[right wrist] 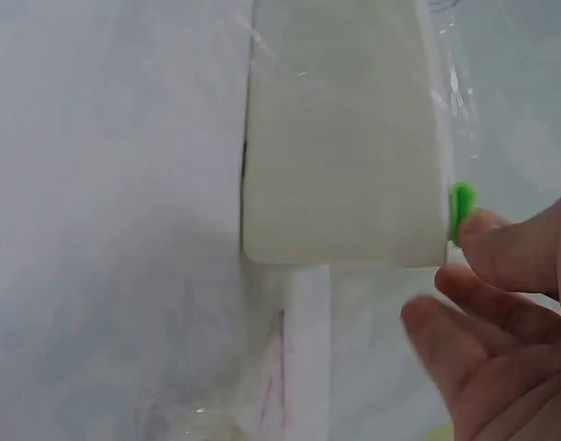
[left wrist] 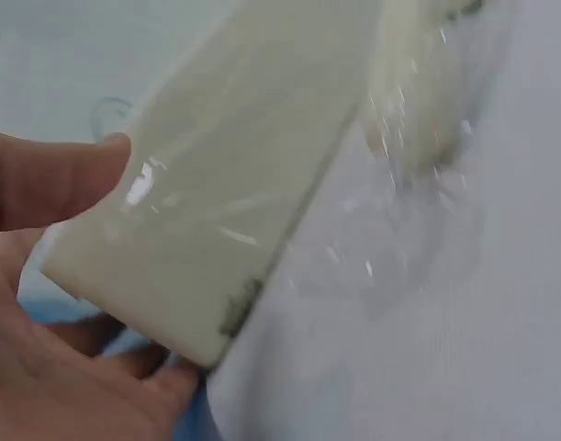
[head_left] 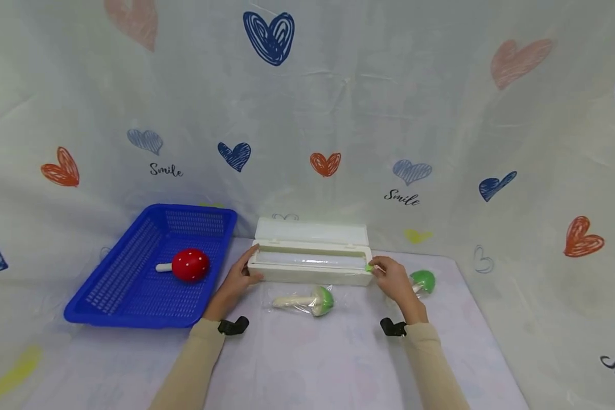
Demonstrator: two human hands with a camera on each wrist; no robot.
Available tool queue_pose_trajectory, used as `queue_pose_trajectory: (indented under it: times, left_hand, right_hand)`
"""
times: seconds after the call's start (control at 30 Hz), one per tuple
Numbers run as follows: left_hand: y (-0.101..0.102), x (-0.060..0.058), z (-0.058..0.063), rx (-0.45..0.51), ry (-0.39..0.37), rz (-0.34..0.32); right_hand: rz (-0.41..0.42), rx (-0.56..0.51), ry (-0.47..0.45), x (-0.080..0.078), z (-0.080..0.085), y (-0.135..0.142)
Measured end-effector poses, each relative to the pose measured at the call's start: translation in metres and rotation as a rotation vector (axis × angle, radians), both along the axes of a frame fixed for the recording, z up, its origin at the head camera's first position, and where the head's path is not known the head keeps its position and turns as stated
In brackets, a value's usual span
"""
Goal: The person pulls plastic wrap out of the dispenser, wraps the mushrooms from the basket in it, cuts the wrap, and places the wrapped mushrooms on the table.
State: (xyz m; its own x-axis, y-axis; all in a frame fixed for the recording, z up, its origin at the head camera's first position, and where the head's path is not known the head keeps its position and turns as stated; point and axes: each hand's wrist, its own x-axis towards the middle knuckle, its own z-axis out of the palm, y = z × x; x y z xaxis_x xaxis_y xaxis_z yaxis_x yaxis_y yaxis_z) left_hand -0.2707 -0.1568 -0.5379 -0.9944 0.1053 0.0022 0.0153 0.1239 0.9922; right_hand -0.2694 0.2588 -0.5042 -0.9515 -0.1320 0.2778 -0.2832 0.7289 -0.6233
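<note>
A white cling film dispenser (head_left: pixel 310 274) lies crosswise on the table, its lid (head_left: pixel 311 232) raised at the back and a roll of film (head_left: pixel 312 259) visible inside. My left hand (head_left: pixel 238 285) grips its left end, thumb (left wrist: pixel 73 179) at the top edge and fingers round the end. At the right end, my right hand (head_left: pixel 393 280) holds the small green slide cutter (right wrist: pixel 461 211) with a digit pressed on it. Clear film glints over the dispenser's front in both wrist views. Just in front lies a green-capped toy mushroom (head_left: pixel 322 302) wrapped in clear film.
A blue plastic basket (head_left: pixel 128 316) stands at the left, holding a red toy mushroom with white dots (head_left: pixel 191 265). Another green-capped toy mushroom (head_left: pixel 423 280) lies beyond my right hand, partly hidden by it. Behind the table hangs a white curtain (head_left: pixel 359 125) printed with hearts.
</note>
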Motion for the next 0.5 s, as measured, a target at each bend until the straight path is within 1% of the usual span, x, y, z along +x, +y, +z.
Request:
queue_pose_trajectory:
  times: [0.03,0.07,0.1,0.17,0.23,0.27,0.3,0.33,0.4,0.43,0.5]
  left_hand:
    - [-0.001,0.005,0.003,0.030,-0.020,0.017]
    - [0.000,0.010,0.007,0.032,-0.017,0.053]
    - [0.002,0.015,0.010,0.023,0.001,0.106]
    - [0.009,0.027,0.017,-0.045,0.078,0.228]
    - [0.020,0.041,0.022,-0.125,0.195,0.324]
    - [0.026,0.048,0.022,-0.176,0.249,0.355]
    - [0.031,0.054,0.021,-0.216,0.293,0.362]
    - [0.036,0.060,0.019,-0.252,0.330,0.345]
    - [0.045,0.069,0.010,-0.343,0.370,0.266]
    - [0.049,0.072,0.006,-0.389,0.368,0.215]
    - [0.055,0.075,-0.004,-0.483,0.347,0.116]
  right_hand:
    - [0.002,-0.004,0.026,0.003,0.001,-0.003]
    - [0.003,-0.002,0.071,0.008,0.001,-0.007]
    - [0.005,-0.002,0.131,0.013,0.001,-0.011]
    - [0.022,-0.019,0.273,0.025,0.000,-0.020]
    - [0.063,-0.046,0.367,0.040,-0.003,-0.030]
    - [0.092,-0.053,0.391,0.047,-0.006,-0.035]
    - [0.127,-0.064,0.394,0.053,-0.008,-0.040]
    - [0.160,-0.075,0.379,0.058,-0.012,-0.045]
    - [0.208,-0.082,0.304,0.066,-0.019,-0.055]
    - [0.223,-0.082,0.260,0.069,-0.023,-0.060]
    - [0.232,-0.090,0.160,0.072,-0.030,-0.069]
